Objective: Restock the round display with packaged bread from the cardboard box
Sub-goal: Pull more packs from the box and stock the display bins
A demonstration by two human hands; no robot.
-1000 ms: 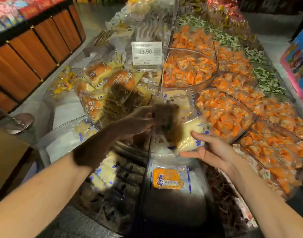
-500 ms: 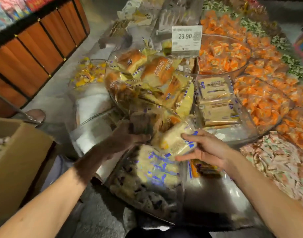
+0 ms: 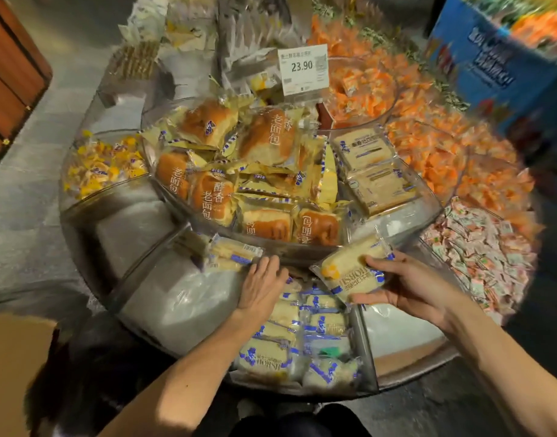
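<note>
The round display (image 3: 368,351) has clear wedge compartments around a middle bowl of brown buns (image 3: 258,171). The near wedge holds several pale bread packs (image 3: 302,342) with blue print. My right hand (image 3: 409,288) grips one more pale bread pack (image 3: 349,274) just above that wedge, thumb on top and fingers beneath. My left hand (image 3: 261,288) lies palm down with straight fingers touching another pale pack (image 3: 231,255), which sits at the inner end of the wedge to the left. A corner of the cardboard box (image 3: 12,373) shows at the lower left.
A 23.90 price sign (image 3: 304,69) stands behind the buns. Flat toast packs (image 3: 371,171) fill a wedge on the right, with orange sweets (image 3: 444,159) beyond. Yellow sweets (image 3: 104,165) lie on the left. A blue stand (image 3: 498,67) rises at the upper right.
My left hand has dropped from the bun bowl's edge to the pack in the left wedge. My right hand still holds its pack, now lower and further right.
</note>
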